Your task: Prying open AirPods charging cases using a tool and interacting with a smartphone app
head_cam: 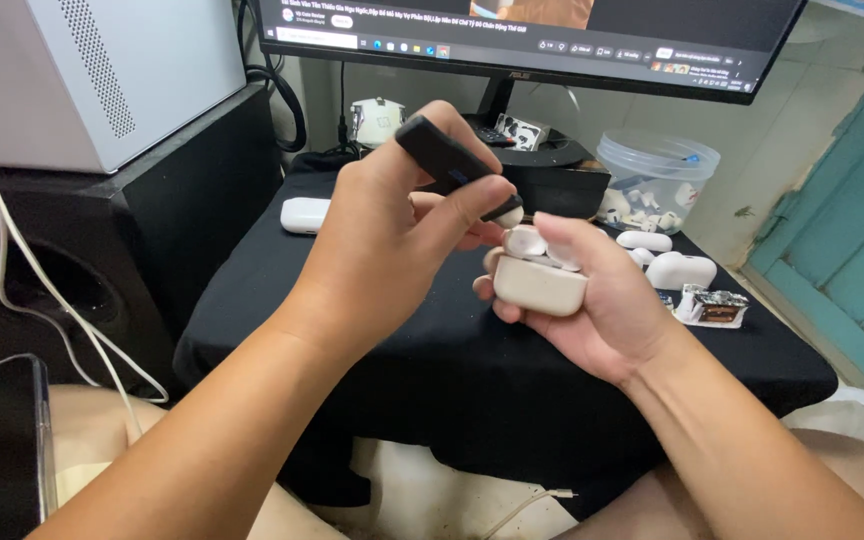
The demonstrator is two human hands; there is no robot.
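My left hand (392, 235) grips a short black pen-like tool (449, 160), its tip pointing down at the open top of a white earbud case (540, 283). My right hand (602, 295) cradles that case from the right, thumb over its raised lid (537, 243). Both hands hover above a small table covered with a black cloth (452, 370).
Another white case (304, 215) lies at the table's left, more white cases (680, 270) and a small foil-wrapped part (717, 306) at its right. A clear tub (657, 180) of white parts stands behind. A monitor (532, 40), a white box (92, 70) and a black speaker (102, 260) surround the table.
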